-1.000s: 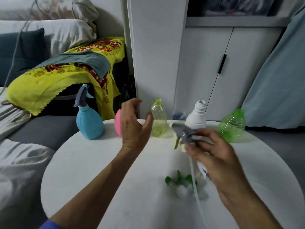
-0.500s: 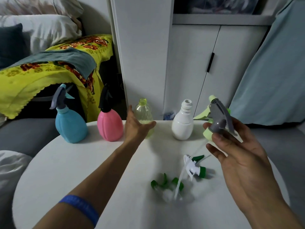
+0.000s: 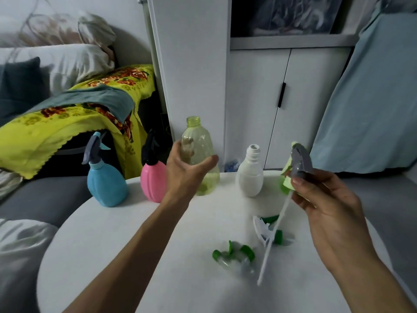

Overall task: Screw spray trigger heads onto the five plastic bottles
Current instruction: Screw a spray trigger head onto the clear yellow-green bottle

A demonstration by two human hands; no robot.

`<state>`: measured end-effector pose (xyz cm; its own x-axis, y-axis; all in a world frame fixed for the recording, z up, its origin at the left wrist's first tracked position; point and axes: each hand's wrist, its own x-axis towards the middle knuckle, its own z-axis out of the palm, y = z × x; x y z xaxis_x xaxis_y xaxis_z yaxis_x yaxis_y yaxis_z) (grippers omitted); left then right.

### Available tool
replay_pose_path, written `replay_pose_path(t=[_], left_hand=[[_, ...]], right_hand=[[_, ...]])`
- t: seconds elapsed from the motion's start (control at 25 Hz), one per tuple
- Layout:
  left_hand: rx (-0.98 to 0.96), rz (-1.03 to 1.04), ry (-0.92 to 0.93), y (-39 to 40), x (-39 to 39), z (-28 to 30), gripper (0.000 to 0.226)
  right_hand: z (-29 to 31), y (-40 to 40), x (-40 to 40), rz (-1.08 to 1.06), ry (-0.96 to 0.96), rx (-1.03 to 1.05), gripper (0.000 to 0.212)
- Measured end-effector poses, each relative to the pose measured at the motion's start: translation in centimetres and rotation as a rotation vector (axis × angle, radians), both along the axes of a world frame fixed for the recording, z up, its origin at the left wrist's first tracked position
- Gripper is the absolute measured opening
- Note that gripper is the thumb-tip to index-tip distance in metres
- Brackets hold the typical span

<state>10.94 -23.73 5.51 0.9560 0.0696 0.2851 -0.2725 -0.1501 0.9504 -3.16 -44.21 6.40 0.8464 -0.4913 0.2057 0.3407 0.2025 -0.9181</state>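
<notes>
Bottle (image 3: 200,154), yellow-green and uncapped, sits in the left hand (image 3: 185,175)'s closed grip; right hand (image 3: 325,197) pinches a grey trigger head (image 3: 299,162), tube dangling below.

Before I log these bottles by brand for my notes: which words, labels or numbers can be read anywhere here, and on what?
None can be read.
Blue bottle, pink bottle, yellow bottle, white bottle: plain, no label showing.
Trigger head in the right hand: no marking legible.
Loose trigger heads on the table: blurred.
</notes>
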Motion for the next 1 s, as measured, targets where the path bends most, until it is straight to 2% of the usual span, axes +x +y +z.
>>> replay_pose_path(t=[0.12,0.2,0.32,0.48,0.6,1.0], left_hand=[[0.191,0.009,-0.045,2.6,-3.5,3.4,0.087],[0.371,0.037,-0.126,5.0,-5.8,4.5,0.085],[0.774,0.123,-0.302,8.3,-9.3,3.1,0.083],[1.140,0.138,-0.249,10.4,-10.9,0.0,0.079],[1.209,0.147,-0.231,11.1,-10.6,-0.5,0.080],[1.231,0.120,-0.219,10.8,-10.9,-0.6,0.078]], right_hand=[[-0.1,-0.1,-0.3,-0.031,-0.006,0.011,0.041],[-0.3,-0.2,-0.5,-0.085,-0.037,0.019,0.054],[-0.6,-0.5,-0.5,-0.158,-0.109,0.024,0.057],[-0.7,-0.4,-0.2,-0.152,-0.187,0.024,0.058],[-0.6,0.0,0.1,-0.128,-0.235,0.008,0.056],[-1.4,3.4,0.3,0.023,-0.233,-0.007,0.069]])
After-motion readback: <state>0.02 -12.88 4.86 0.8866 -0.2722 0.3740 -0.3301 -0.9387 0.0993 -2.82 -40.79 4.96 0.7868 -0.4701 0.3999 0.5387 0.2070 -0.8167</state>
